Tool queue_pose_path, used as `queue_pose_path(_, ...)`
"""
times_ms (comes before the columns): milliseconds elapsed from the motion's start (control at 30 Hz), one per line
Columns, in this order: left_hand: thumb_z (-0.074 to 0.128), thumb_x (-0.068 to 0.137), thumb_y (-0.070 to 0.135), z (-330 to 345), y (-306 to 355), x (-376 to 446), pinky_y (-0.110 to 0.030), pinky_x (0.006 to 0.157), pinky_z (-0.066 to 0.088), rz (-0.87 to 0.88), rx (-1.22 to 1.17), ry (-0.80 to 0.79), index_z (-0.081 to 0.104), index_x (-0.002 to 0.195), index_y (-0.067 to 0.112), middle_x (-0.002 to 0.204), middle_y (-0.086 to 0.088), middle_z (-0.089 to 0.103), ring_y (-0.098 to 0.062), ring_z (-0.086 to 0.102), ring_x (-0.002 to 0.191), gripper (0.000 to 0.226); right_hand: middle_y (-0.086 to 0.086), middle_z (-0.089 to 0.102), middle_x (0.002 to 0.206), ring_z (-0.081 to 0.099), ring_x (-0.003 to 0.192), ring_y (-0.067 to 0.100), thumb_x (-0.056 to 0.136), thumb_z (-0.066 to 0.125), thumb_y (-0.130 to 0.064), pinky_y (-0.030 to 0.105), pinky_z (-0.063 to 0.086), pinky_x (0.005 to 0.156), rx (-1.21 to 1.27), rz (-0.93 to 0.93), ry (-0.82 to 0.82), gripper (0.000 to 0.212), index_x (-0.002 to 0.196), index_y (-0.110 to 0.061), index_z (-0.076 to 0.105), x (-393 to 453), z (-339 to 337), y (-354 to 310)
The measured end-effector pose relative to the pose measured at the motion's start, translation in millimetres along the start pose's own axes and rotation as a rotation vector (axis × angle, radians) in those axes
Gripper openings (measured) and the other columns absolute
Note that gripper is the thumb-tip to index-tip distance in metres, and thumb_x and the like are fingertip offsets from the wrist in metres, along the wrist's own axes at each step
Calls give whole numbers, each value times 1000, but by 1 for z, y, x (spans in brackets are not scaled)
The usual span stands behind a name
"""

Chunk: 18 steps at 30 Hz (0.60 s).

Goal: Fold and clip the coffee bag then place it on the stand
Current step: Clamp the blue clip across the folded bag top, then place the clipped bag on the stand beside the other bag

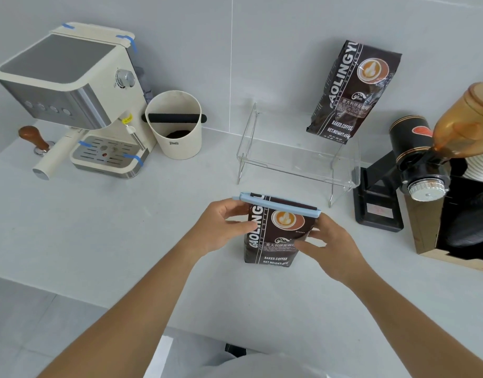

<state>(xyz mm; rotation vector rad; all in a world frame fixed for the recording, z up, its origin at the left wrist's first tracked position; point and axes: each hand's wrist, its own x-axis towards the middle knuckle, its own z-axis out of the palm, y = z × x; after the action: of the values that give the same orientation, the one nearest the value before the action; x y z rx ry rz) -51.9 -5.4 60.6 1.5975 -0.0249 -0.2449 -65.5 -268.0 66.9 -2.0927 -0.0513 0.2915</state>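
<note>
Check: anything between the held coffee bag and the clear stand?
No. In the head view, only bare white counter separates the clipped coffee bag from the acrylic stand.

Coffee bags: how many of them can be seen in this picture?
2. One coffee bag stands on the counter between both hands, a blue clip across its top. The other coffee bag stands on the clear stand. None appears hidden.

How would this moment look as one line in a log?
bag: upright on counter, clip on top | left hand, right hand: holding bag | stand: second bag
</note>
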Motion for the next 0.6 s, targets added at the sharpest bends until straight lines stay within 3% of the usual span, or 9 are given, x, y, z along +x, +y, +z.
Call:
queue_pose_path(100,79,74,-1,6,-12,-5,-22,88,53,-36,-40,-10,67,113,26,109,11,74,-8,65,109,49,-20,69,115,68,93,-5,76,81,-15,7,50,73,46,29,6,63,123,-46,52,-4,5,8)
queue_pose_path(200,80,68,2,14,-24,-13,-26,81,56,-77,-114,9,66,112,31,111,17,73,-7,65,109,54,-13,70,118,71,97,3,77,80,-8,10,52,77,103,43,13,62,120,-46,55,-7,11,17)
queue_pose_path(367,79,66,3,22,-38,-22,-25,83,55,-116,-178,37,63,117,32,116,15,72,-9,65,112,61,-1,68,129,70,108,21,82,73,-1,32,54,93,251,150,-26,58,133,-22,58,-17,23,34)
queue_pose_path(533,74,74,2,29,-52,-30,-19,88,51,-105,-145,89,57,129,17,120,9,71,-9,62,117,60,-11,70,127,72,103,12,87,64,2,30,50,93,285,161,-5,51,131,-24,60,-25,34,36)
queue_pose_path(600,72,74,3,30,-54,-32,-18,90,51,-102,-138,104,57,130,13,118,11,72,-9,62,117,59,-13,72,122,72,104,10,88,61,2,19,49,88,265,148,-7,48,128,-25,62,-26,36,35)
